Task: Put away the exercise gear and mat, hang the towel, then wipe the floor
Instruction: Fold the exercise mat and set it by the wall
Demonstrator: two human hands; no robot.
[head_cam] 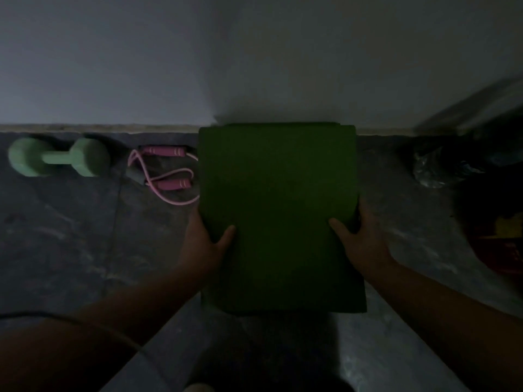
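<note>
A dark green folded mat (278, 199) fills the middle of the view, its far edge at the base of the wall. My left hand (205, 244) grips its left side, thumb on top. Gripping the right side the same way is my right hand (360, 241). To the left, on the floor by the wall, lie a pale green dumbbell (58, 157) and a pink skipping rope (167, 174) with pink handles. The room is dim.
A grey wall (254, 66) rises behind the dark marbled floor (70, 236). At the right sit a crumpled clear plastic bag (433, 168) and a dark round container (503, 236) with red and yellow inside. A thin cable (85, 323) crosses my left forearm.
</note>
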